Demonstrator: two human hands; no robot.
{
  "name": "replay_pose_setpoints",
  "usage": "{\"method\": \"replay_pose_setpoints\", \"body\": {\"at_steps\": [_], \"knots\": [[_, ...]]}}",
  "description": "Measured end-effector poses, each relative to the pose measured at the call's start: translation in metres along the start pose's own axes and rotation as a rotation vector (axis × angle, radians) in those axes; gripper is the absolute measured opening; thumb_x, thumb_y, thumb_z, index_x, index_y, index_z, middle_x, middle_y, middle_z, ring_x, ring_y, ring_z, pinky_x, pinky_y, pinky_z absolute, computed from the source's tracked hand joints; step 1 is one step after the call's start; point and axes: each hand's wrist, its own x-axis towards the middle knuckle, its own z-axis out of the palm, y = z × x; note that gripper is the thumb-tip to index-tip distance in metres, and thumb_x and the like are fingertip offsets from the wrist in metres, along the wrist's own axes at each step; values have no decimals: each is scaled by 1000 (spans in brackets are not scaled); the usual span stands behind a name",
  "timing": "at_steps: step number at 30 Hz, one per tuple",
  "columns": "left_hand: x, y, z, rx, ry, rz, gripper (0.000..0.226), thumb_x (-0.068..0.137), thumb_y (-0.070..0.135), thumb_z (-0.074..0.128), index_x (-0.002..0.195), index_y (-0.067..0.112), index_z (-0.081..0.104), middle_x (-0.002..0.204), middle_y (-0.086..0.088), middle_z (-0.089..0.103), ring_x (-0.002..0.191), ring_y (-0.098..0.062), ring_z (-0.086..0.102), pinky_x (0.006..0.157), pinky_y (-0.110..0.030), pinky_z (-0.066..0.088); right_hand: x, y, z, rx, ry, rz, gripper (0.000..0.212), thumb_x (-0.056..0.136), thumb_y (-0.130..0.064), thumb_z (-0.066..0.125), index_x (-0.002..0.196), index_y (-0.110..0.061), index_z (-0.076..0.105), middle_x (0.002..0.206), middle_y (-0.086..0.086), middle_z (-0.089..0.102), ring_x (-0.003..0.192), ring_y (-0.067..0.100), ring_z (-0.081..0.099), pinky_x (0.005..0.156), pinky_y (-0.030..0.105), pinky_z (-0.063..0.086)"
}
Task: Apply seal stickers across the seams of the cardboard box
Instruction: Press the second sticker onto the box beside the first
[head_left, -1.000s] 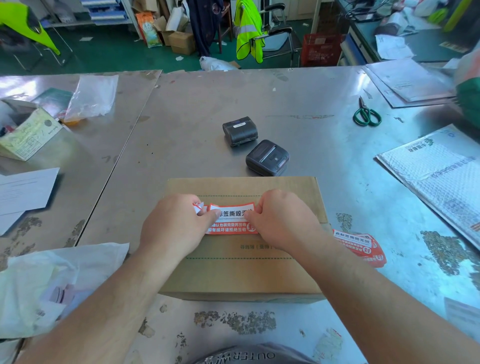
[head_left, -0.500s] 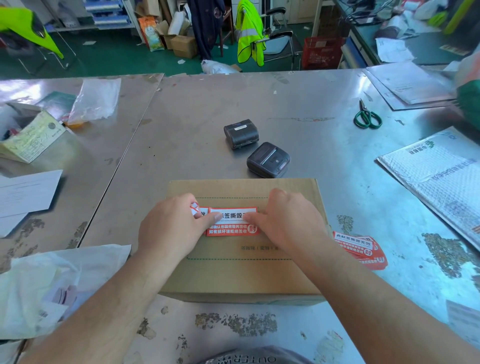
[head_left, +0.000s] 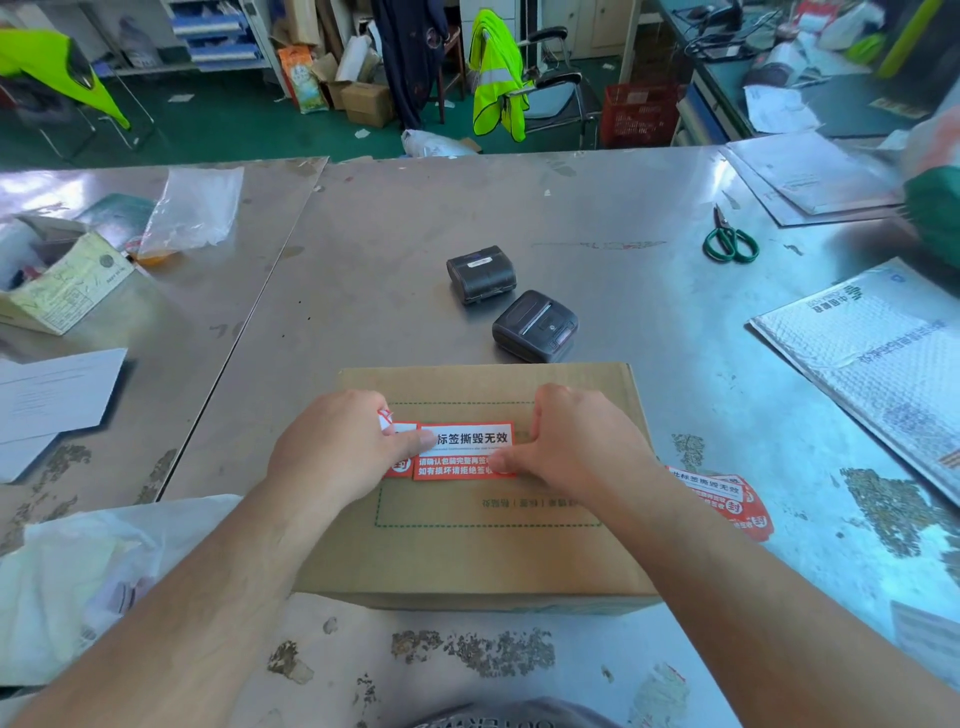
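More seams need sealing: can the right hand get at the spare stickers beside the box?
Probably yes: the spare stickers lie uncovered on the table beside the box, close to the right hand, with nothing between.

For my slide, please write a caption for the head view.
Both hands press a red seal sticker onto the cardboard box.

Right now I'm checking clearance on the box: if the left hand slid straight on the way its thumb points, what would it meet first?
Probably the right hand: the left hand points rightward along the seal sticker, both pressing it flat on the cardboard box.
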Motion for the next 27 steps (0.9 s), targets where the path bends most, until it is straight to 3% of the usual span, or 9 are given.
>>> {"method": "replay_pose_setpoints", "body": {"at_steps": [7,12,14,20,27], "knots": [[-14,-22,-6,92,-23,-7,55,69,74,66,68,22,48,69,6,56,66,-17,52,53,-30,33,-3,0,0,-4,16,-10,54,73,-58,80,92,-16,52,83,1,57,76,24,56,48,28,32],[-20,-38,-8,26,-55,-48,49,64,76,67,72,29,57,73,9,62,72,-16,58,62,-31,47,-4,-2,-1,-14,16,1,54,74,-59,79,91,-16,50,80,0,55,73,22,55,47,28,31],[-22,-42,-11,-12,-70,-57,42,67,72,69,66,33,56,70,11,60,72,-18,58,61,-30,45,-5,-3,-1,-16,18,0,54,74,-59,79,90,-17,49,82,0,56,74,22,55,47,28,30],[-24,-51,-13,-109,-94,-114,49,77,64,66,67,17,54,57,0,58,56,-18,53,54,-29,33,-6,-2,-1,-8,16,2,51,76,-58,78,88,-18,49,84,0,59,74,21,56,49,29,33],[-22,-68,-6,-244,-105,-140,59,79,70,58,67,12,54,63,-8,57,64,-26,55,59,-31,31,-7,-1,-1,-17,28,-6,50,77,-58,77,86,-19,47,83,0,58,69,18,53,48,28,33]]}}
